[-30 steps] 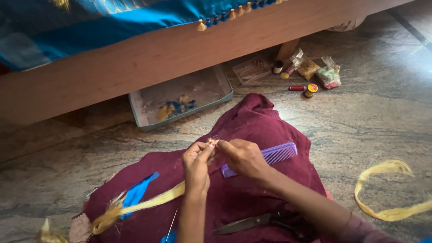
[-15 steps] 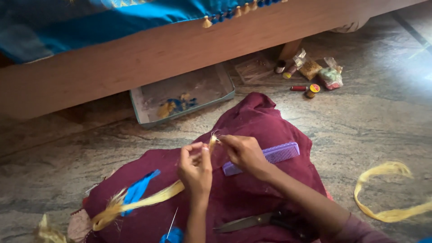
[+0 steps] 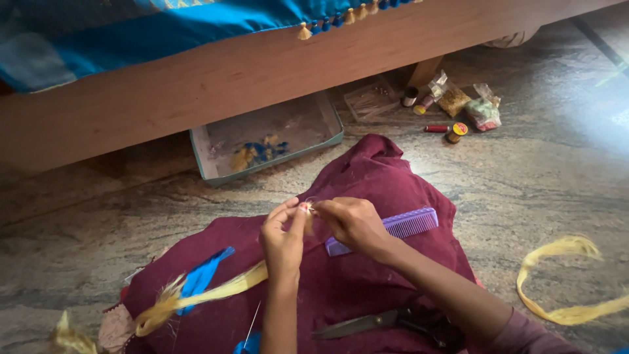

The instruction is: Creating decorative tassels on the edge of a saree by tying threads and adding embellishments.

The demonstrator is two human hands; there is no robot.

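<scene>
My left hand [image 3: 283,237] and my right hand [image 3: 350,221] meet above a maroon cloth [image 3: 367,190] spread on the stone floor. Both pinch a small yellow tassel [image 3: 306,210] between the fingertips, and a thin thread runs off it. A purple comb [image 3: 401,227] lies on the cloth just right of my right hand. A bundle of yellow threads [image 3: 216,292] and a blue strip [image 3: 206,276] lie on the cloth at lower left. Scissors [image 3: 363,324] rest near my right forearm.
A shallow grey tray [image 3: 265,141] holding blue and yellow tassels sits under a wooden bed frame [image 3: 196,85] draped with blue tasselled fabric. Thread spools [image 3: 452,131] and small packets [image 3: 483,111] lie at the upper right. A loose yellow thread hank [image 3: 563,288] lies on the floor, right.
Both hands have shifted slightly and drawn closer on the tassel; the left fingers now pinch its top. Nothing else has moved.
</scene>
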